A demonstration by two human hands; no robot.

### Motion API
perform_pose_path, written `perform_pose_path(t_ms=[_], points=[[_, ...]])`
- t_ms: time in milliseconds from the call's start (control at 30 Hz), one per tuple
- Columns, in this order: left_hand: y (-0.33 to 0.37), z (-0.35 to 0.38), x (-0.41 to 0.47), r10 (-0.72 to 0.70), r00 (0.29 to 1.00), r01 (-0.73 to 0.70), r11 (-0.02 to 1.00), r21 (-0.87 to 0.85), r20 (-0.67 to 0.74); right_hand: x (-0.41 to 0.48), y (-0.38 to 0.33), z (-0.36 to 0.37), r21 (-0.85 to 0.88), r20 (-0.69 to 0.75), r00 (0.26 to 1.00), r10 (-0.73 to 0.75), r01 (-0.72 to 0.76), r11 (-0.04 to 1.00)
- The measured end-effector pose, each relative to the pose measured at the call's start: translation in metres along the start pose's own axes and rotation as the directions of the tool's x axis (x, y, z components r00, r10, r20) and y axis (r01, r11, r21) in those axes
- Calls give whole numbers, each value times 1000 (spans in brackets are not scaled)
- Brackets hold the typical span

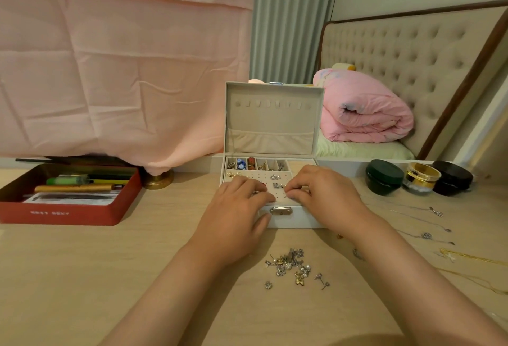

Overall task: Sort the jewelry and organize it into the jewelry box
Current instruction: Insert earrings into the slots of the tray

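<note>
A white jewelry box (291,220) stands open on the wooden table, lid upright. Its back compartments hold rings and coloured pieces; several earrings sit in the perforated earring panel (264,178). My left hand (236,208) rests on the box's front left, fingers over the panel and thumb on the front wall. My right hand (324,194) pinches a small stud earring (286,195) at the panel's front. A loose pile of earrings (291,264) lies on the table in front of the box, between my forearms.
A red tin (57,213) with pens sits at the left. Three cosmetic jars (417,178) stand at the right. Thin necklaces (428,224) and a gold chain (472,257) lie on the table at the right. A bed is behind.
</note>
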State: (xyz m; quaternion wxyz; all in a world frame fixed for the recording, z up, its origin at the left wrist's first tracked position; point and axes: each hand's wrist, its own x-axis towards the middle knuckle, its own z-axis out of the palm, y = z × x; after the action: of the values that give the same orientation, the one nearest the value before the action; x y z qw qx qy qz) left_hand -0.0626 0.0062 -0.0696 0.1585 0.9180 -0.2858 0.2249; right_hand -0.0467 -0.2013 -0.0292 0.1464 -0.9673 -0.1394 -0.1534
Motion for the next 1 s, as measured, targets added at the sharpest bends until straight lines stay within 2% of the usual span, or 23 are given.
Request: perform_pose_path(t_ms=[133, 300, 500, 633, 767, 867, 1000], points=[[3, -3, -2, 3, 999, -4, 1000, -6, -36, 1, -1, -2, -81, 50, 996, -68, 72, 994], [9, -17, -1, 9, 993, -12, 999, -30, -115, 0, -3, -3, -11, 9, 1000, 4, -4, 1000], [12, -24, -3, 2, 998, -6, 998, -67, -63, 2, -6, -7, 58, 17, 996, 88, -89, 994], [14, -29, -9, -41, 999, 39, 997, -70, -16, -2, -2, -13, 123, 41, 995, 86, -90, 988], [13, -31, -18, -62, 997, 66, 995, -79, 48, -12, -3, -30, 176, 8, 999, 31, -32, 984], [13, -29, -20, -21, 994, 29, 997, -74, 104, -32, -18, -33, 156, 132, 990, -54, 33, 987], [15, -27, -21, 19, 977, -13, 999, -34, 212, -52, -40, -12, 72, 343, 927, -149, 132, 989]])
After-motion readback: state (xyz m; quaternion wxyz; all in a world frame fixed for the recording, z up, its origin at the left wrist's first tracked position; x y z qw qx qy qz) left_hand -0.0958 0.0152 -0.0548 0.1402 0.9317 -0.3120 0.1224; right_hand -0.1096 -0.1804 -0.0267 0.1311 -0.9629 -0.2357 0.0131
